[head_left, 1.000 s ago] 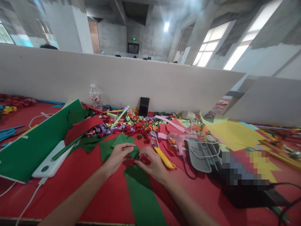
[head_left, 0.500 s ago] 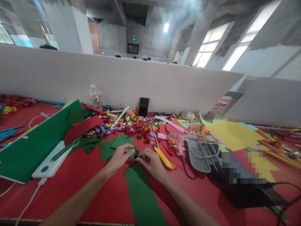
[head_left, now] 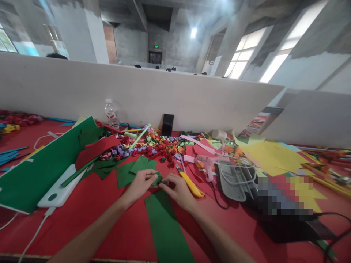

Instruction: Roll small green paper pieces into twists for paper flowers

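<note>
Between my two hands is a small piece of dark green paper (head_left: 157,179), bent or curled. My left hand (head_left: 143,184) pinches its left side with thumb and fingers. On its right side the fingertips of my right hand (head_left: 177,188) are closed on the edge. Below my hands a long green paper strip (head_left: 168,226) lies on the red tabletop. Flat green paper squares (head_left: 142,165) rest just behind my left hand. A yellow utility knife (head_left: 192,184) lies right beside my right hand.
A pink glue gun (head_left: 208,166) and a grey tray (head_left: 233,182) stand to the right. Behind lie many coloured paper curls (head_left: 161,140), a phone (head_left: 168,124) and a bottle (head_left: 110,111). A green board (head_left: 46,164) and white power strip (head_left: 59,188) are at left.
My fingers have shifted slightly on the green paper, and its curl shows a little differently between them. Everything else stays where it was.
</note>
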`<state>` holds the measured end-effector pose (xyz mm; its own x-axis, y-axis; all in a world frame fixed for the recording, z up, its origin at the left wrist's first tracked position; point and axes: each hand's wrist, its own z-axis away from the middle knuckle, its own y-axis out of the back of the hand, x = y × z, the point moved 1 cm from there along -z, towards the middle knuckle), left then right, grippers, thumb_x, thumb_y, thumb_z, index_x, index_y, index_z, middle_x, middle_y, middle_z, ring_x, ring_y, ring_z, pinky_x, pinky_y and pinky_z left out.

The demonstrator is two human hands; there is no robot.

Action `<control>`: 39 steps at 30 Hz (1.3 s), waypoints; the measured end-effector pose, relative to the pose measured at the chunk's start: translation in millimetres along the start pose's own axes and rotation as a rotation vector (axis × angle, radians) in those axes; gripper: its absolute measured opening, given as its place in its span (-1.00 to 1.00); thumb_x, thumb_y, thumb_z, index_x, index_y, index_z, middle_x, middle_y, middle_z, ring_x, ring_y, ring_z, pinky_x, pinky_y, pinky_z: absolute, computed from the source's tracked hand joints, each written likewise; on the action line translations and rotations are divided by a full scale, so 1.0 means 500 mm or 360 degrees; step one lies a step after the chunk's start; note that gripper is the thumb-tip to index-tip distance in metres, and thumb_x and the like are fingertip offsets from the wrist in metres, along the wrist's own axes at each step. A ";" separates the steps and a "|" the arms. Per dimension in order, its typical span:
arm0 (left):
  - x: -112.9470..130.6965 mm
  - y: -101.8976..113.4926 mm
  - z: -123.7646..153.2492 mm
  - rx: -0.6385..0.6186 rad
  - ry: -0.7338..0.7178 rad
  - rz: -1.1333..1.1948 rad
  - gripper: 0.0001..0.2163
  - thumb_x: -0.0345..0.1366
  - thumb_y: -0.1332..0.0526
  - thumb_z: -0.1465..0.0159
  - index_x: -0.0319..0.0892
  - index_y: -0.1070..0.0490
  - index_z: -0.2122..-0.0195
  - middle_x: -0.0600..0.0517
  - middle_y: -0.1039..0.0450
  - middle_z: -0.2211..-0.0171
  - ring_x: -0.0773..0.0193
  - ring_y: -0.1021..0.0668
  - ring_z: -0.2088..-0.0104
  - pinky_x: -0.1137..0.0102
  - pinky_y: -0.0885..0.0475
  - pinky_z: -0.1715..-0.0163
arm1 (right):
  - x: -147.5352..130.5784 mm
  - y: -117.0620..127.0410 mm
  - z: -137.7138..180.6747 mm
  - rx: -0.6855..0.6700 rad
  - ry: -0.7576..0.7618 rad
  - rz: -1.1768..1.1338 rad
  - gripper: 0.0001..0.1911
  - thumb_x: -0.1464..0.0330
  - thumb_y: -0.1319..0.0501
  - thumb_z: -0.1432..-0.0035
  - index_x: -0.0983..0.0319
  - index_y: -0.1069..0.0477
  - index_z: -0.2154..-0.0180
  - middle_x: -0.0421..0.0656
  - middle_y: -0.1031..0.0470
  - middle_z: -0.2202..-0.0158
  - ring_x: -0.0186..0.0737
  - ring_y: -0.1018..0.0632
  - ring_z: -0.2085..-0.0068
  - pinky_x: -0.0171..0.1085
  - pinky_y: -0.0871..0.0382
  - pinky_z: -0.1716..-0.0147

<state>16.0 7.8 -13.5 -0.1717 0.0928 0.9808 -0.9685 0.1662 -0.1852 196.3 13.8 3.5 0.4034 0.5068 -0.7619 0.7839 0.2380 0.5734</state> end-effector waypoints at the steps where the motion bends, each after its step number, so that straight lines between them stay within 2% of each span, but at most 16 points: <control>1: 0.000 0.000 0.000 0.0003 -0.0010 -0.0012 -0.68 -0.07 -0.33 -0.13 -0.22 -0.48 0.24 0.00 -0.53 0.35 0.20 -0.58 0.33 0.28 -0.55 0.26 | -0.002 0.000 -0.001 0.0003 -0.0020 -0.0027 -0.85 0.32 -0.26 -0.18 0.24 -0.46 0.41 -0.24 -0.38 0.48 -0.31 -0.38 0.44 -0.34 -0.20 0.44; 8: 0.004 -0.004 0.002 -0.0105 -0.0054 -0.0109 -0.71 -0.10 -0.31 -0.16 -0.23 -0.51 0.24 -0.04 -0.58 0.35 0.19 -0.59 0.32 0.34 -0.51 0.26 | 0.013 -0.013 -0.003 0.0058 -0.0270 -0.0365 -0.79 0.24 -0.31 -0.10 0.24 -0.37 0.38 -0.28 -0.36 0.52 -0.35 -0.35 0.49 -0.37 -0.20 0.49; 13: 0.003 -0.006 0.001 -0.0108 -0.0044 -0.0060 -0.72 -0.11 -0.31 -0.16 -0.22 -0.52 0.23 -0.03 -0.58 0.34 0.21 -0.59 0.31 0.34 -0.51 0.23 | 0.025 -0.012 -0.008 0.0115 -0.0286 -0.0428 -0.74 0.24 -0.35 -0.04 0.24 -0.34 0.34 -0.30 -0.35 0.49 -0.36 -0.35 0.48 -0.38 -0.19 0.48; 21: 0.000 -0.012 0.007 -0.0087 0.0104 0.0079 -0.63 -0.19 -0.44 -0.02 -0.22 -0.48 0.18 0.00 -0.53 0.33 0.24 -0.58 0.31 0.34 -0.53 0.23 | 0.031 -0.005 -0.009 0.0070 -0.0310 -0.0381 -0.69 0.16 -0.35 -0.03 0.25 -0.38 0.37 -0.30 -0.34 0.53 -0.37 -0.32 0.51 -0.38 -0.15 0.51; 25: 0.005 -0.012 0.012 -0.0078 0.0178 0.0151 -0.61 -0.16 -0.46 0.01 -0.22 -0.49 0.19 0.01 -0.50 0.30 0.30 -0.57 0.34 0.36 -0.53 0.23 | 0.029 -0.002 -0.010 0.0034 -0.0342 -0.0384 -0.68 0.15 -0.35 -0.03 0.25 -0.39 0.37 -0.30 -0.35 0.54 -0.37 -0.32 0.51 -0.38 -0.16 0.52; 31: 0.004 -0.007 0.009 -0.0046 0.0258 0.0241 -0.59 -0.14 -0.48 0.05 -0.22 -0.50 0.22 0.02 -0.47 0.32 0.27 -0.57 0.32 0.29 -0.55 0.21 | 0.032 -0.002 -0.011 -0.0001 -0.0390 -0.0492 -0.67 0.14 -0.36 0.00 0.26 -0.41 0.39 -0.28 -0.40 0.53 -0.38 -0.35 0.51 -0.38 -0.21 0.52; 35: -0.005 -0.001 -0.003 0.0032 0.0128 0.0221 -0.60 -0.13 -0.47 0.05 -0.22 -0.50 0.24 0.02 -0.47 0.35 0.25 -0.55 0.34 0.30 -0.56 0.29 | 0.025 0.002 -0.010 0.0010 -0.0400 -0.0590 -0.64 0.08 -0.32 -0.05 0.27 -0.43 0.35 -0.24 -0.44 0.50 -0.35 -0.39 0.50 -0.36 -0.25 0.49; 39: -0.008 0.008 -0.013 0.0261 -0.0024 0.0053 -0.60 -0.13 -0.44 0.01 -0.23 -0.49 0.20 0.02 -0.50 0.38 0.25 -0.55 0.35 0.43 -0.48 0.39 | 0.007 -0.002 -0.005 -0.0069 -0.0332 -0.0683 -0.63 0.06 -0.22 -0.17 0.26 -0.42 0.35 -0.20 -0.46 0.48 -0.33 -0.42 0.48 -0.34 -0.28 0.46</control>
<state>14.1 14.5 -18.6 -0.2054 0.0807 0.9753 -0.9785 0.0008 -0.2061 196.0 17.4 1.0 0.1370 0.1789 -0.9743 0.8819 0.4258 0.2022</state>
